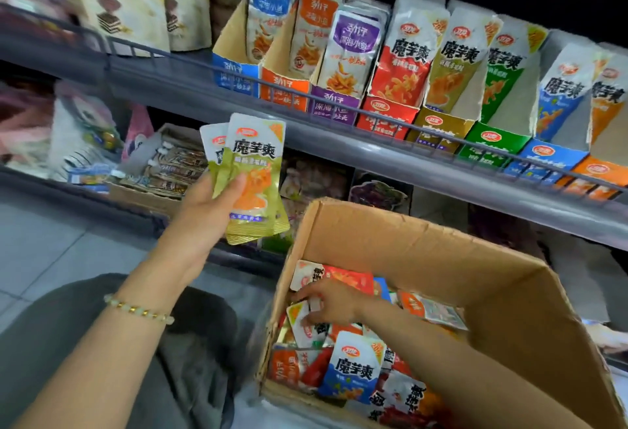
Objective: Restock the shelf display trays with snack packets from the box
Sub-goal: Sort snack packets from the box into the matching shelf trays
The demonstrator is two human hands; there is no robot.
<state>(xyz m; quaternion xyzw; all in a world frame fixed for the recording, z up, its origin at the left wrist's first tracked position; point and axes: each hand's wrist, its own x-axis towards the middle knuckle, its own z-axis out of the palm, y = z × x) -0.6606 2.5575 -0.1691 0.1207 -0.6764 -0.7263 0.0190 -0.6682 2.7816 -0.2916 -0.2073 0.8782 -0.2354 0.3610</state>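
The left hand (212, 204) grips green snack packets (253, 177) upright, long axis vertical, below the shelf trays (438, 129). The right hand (334, 304) pinches a half-buried packet (300, 325) inside the box (441, 252).

Olive packets (253, 177) held upright, mixed packets (353, 360) in box (424, 245)

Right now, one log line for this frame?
left hand: holds yellow-green packets | right hand: in cardboard box, picking packet | yellow tray: not full
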